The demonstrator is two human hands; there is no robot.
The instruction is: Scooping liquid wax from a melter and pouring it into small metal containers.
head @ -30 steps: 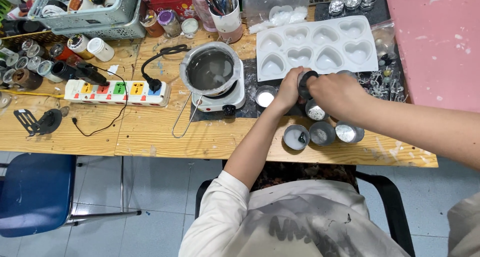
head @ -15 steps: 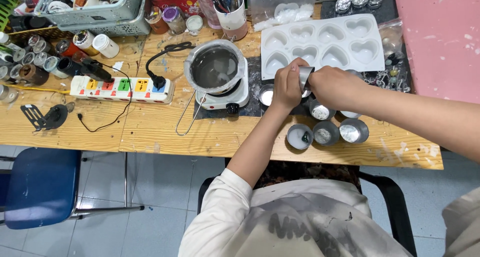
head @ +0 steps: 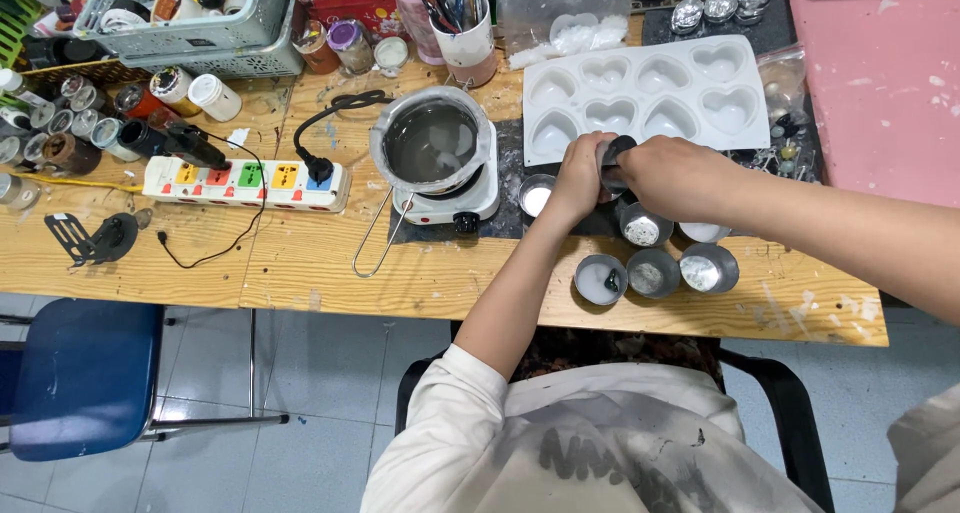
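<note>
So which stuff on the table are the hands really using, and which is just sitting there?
In use:
left hand and right hand, both on a small dark tin
round metal tins nearby

Just lying about:
power strip
grey basket
blue chair

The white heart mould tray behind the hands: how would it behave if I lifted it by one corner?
The heart mould tray looks thin and soft-edged, so it would probably flex or sag. Its cavities appear empty, so likely light. It may slide easily on the wooden table if pushed.
</note>
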